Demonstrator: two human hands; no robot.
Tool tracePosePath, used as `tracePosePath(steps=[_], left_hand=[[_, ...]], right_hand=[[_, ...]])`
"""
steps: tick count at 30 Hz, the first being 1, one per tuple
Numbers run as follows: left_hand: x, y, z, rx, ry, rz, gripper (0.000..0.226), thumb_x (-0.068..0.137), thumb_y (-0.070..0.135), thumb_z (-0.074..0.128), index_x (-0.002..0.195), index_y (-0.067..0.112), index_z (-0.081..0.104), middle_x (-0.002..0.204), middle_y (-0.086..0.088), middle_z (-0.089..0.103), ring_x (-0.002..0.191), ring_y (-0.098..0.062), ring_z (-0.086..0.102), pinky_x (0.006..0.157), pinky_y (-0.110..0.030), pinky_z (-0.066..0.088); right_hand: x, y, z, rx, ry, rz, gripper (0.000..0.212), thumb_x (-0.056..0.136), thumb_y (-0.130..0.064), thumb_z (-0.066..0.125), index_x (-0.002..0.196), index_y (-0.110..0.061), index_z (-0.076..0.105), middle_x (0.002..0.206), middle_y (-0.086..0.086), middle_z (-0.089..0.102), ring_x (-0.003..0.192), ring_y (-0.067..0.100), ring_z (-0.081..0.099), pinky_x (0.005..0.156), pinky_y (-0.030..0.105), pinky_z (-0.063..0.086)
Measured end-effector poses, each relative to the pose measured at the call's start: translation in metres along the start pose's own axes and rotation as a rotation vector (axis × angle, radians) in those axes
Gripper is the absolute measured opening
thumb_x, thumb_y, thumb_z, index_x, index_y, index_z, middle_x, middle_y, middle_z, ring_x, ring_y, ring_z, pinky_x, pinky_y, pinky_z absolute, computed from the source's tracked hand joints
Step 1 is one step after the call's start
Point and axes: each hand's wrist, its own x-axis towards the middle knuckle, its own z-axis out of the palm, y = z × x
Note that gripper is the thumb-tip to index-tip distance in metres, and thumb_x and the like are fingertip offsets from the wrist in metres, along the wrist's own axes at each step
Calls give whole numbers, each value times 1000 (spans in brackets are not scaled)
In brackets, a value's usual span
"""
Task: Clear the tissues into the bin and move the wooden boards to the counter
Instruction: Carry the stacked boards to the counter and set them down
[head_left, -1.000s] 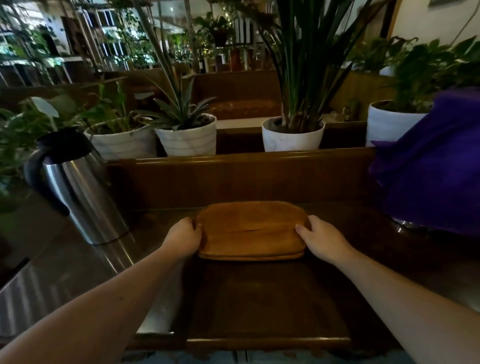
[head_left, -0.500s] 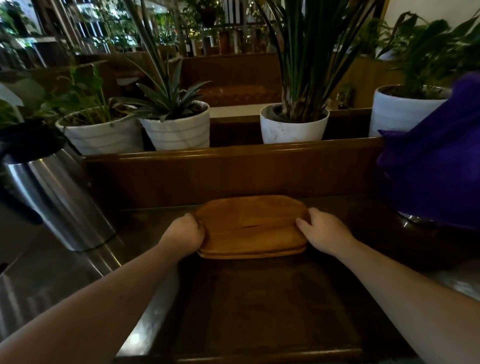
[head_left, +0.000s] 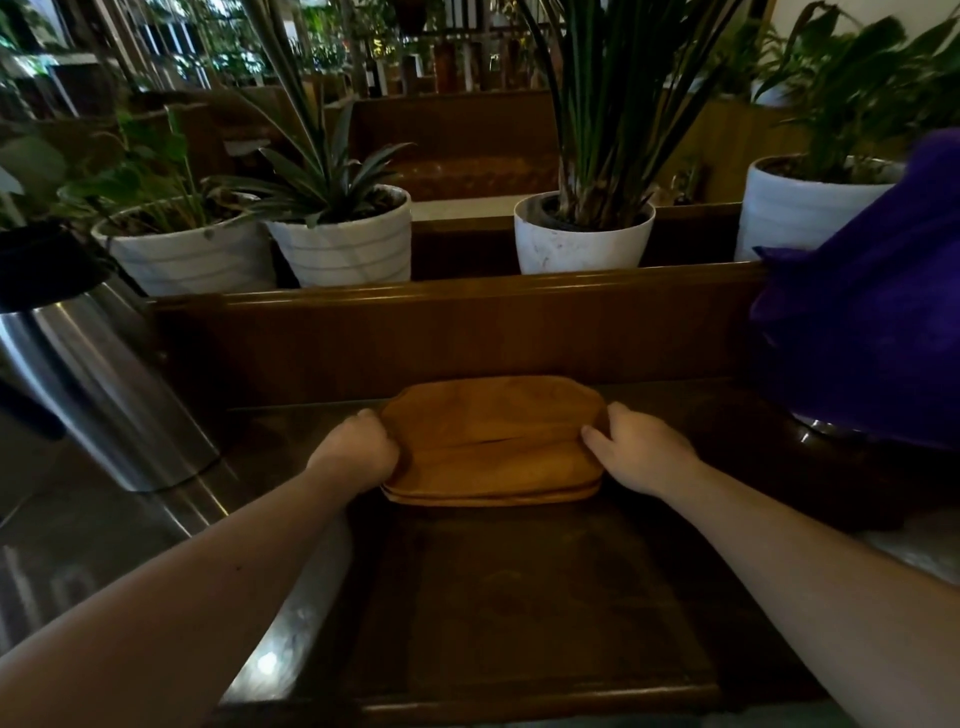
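Orange-brown wood: stack of wooden boards (head_left: 493, 441) sits flat at frame centre on the dark worktop (head_left: 545, 597), just in front of the raised wooden ledge (head_left: 441, 332). At least two boards visible from the layered front edge; exact count unclear.

Left hand (head_left: 358, 449) is curled around the stack's left end, fingers wrapped at the edge, knuckles toward camera. Right hand (head_left: 636, 449) grips the right end, fingers bent over the top edge, thumb side against the board's side. Both hands touching the stack, one on each short end. Can't tell if the stack is lifted or resting; front edge looks to be down on the worktop.

Steel kettle (head_left: 98, 395) with a black lid stands at frame left, well apart from the boards. Purple cloth (head_left: 872, 332) fills the right edge, draped over something with a shiny metal rim showing at the bottom.

Behind the ledge, a row of white plant pots: two ribbed ones at left (head_left: 192, 254) (head_left: 345, 244), a plain one centre-right (head_left: 582, 234), another far right (head_left: 800, 202) partly hidden by the cloth. More foliage in the background, blurred.
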Motion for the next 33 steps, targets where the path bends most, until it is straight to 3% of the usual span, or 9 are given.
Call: tracePosePath(steps=[6,10,13,16,20,24,28,30,33], left_hand=[[-1,3,-2,-81,-5,-46,28,93,24,48,114,6,50,98,-12,63,85,-22,65,80,-38,57],[0,4,1,-23,51,-21,30,89,20,51,112,0,55,108,-19,63,96,-33,63,82,-40,52],[-1,3,-1,-32,-19,-27,21,90,21,51,103,5,56,96,-13,64,83,-24,65,77,-37,57],[4,0,-3,-29,-44,-5,20,90,25,52,102,10,59,94,-9,63,82,-19,64,78,-36,57],[10,-5,-1,-59,-56,6,18,89,25,53,94,12,63,81,-4,66,73,-15,65,63,-28,53],[2,1,-1,-103,-31,-20,19,88,21,54,99,7,63,91,-9,67,82,-22,66,78,-36,56],[-2,4,0,-88,50,-32,26,88,13,52,106,-3,60,106,-20,65,99,-36,63,83,-39,52],[-5,5,-1,-88,-18,-38,21,90,16,54,104,3,62,104,-15,65,94,-29,64,85,-38,54],[-2,4,1,-178,-43,-93,16,90,21,57,99,10,62,94,-10,64,81,-19,63,75,-34,56]], right_hand=[[-4,0,0,14,15,-9,35,95,-50,37,99,-18,51,81,0,58,71,15,58,56,32,45],[-7,-2,0,26,1,1,34,95,-50,38,98,-17,50,80,1,58,70,16,59,55,31,45],[-10,-2,-1,63,-9,2,34,95,-49,39,100,-16,48,79,2,58,68,16,59,52,30,42],[-13,-3,-1,75,-5,0,35,95,-48,41,101,-14,49,78,2,56,66,15,57,50,28,38],[-12,-5,0,58,-36,-2,33,96,-48,41,89,-17,51,77,2,56,66,15,58,50,27,38],[-13,-7,0,66,-49,0,31,96,-46,42,78,-22,47,75,2,56,65,15,57,50,27,39],[-11,-9,0,130,-34,19,29,95,-43,45,87,-16,53,74,3,55,65,16,56,50,28,40],[-9,-9,0,152,-20,28,30,95,-43,46,94,-14,55,76,4,57,66,17,58,51,29,42],[-6,-9,-2,144,-11,34,29,95,-43,45,95,-15,54,79,3,59,67,16,59,52,29,43]])
